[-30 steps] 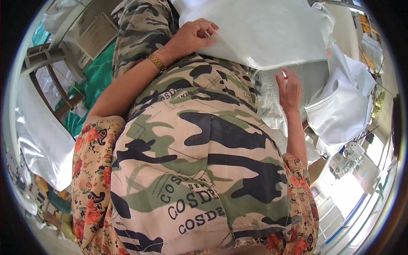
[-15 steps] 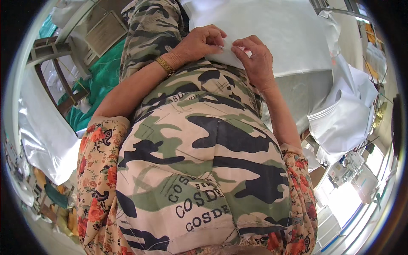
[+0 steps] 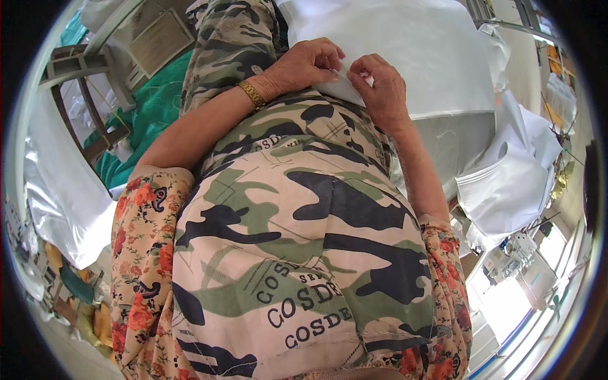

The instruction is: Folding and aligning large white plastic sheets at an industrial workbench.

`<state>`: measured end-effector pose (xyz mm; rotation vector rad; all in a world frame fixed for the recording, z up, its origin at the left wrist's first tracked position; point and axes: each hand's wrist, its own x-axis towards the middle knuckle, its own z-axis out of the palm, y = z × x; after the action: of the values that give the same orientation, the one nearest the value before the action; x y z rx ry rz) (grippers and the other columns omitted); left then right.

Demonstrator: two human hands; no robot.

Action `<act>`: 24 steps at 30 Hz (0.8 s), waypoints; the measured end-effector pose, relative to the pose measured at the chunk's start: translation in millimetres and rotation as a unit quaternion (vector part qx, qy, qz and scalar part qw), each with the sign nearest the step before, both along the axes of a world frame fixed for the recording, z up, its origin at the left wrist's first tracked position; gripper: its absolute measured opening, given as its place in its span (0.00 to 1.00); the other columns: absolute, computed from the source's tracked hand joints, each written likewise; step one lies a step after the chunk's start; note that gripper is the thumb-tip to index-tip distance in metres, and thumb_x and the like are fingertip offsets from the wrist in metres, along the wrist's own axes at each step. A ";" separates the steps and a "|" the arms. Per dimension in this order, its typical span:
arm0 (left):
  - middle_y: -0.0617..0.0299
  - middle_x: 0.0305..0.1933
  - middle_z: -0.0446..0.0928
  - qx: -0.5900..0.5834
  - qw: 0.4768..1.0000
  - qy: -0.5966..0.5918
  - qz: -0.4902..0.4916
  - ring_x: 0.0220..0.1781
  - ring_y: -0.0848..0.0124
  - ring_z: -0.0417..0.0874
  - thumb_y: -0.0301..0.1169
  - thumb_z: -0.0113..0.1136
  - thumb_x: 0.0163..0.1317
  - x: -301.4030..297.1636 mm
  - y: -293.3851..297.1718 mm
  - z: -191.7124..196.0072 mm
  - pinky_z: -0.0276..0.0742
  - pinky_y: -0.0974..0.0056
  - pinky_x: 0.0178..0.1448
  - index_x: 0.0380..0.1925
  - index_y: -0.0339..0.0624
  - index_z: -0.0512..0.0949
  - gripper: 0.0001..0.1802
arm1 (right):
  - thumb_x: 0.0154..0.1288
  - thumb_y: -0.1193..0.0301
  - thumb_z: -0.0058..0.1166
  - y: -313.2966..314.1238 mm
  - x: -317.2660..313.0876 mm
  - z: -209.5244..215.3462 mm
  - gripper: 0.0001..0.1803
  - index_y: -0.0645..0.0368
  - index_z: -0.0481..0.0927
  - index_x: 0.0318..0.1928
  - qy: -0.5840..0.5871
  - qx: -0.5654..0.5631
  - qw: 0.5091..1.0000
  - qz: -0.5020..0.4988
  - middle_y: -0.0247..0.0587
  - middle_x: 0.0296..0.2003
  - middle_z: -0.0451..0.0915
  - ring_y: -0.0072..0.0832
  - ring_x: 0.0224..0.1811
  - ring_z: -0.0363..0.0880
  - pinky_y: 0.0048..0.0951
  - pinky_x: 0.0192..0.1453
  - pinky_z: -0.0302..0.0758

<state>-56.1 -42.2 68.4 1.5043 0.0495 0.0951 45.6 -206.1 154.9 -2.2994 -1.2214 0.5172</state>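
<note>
White, smooth fabric sheet (image 3: 392, 57) spreads flat beyond both hands, its near edge lying against a camouflage-print apron (image 3: 304, 209). In the head view, the left hand (image 3: 307, 63) curls shut, fingertips pinching that near edge; a ribbed gold bracelet (image 3: 252, 94) circles its wrist. Just beside it, almost touching, the right hand (image 3: 379, 88) pinches the same edge with bent fingers. Right of the right hand, more white fabric (image 3: 513, 183) lies in a crumpled stack.
</note>
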 end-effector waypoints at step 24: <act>0.60 0.52 0.75 -0.025 0.999 0.031 -0.032 0.40 0.78 0.77 0.23 0.67 0.53 0.0 -0.7 0.0 0.76 0.71 0.47 0.39 0.37 0.72 0.15 | 0.62 0.62 0.57 -40.8 6.9 -12.0 0.13 0.57 0.83 0.40 0.138 -0.022 0.980 -0.140 0.41 0.34 0.81 0.34 0.33 0.79 0.33 0.41 0.74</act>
<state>-56.2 -42.9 68.3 1.4580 0.0535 -0.0037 52.5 -246.9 142.9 -2.2907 -0.7479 0.7349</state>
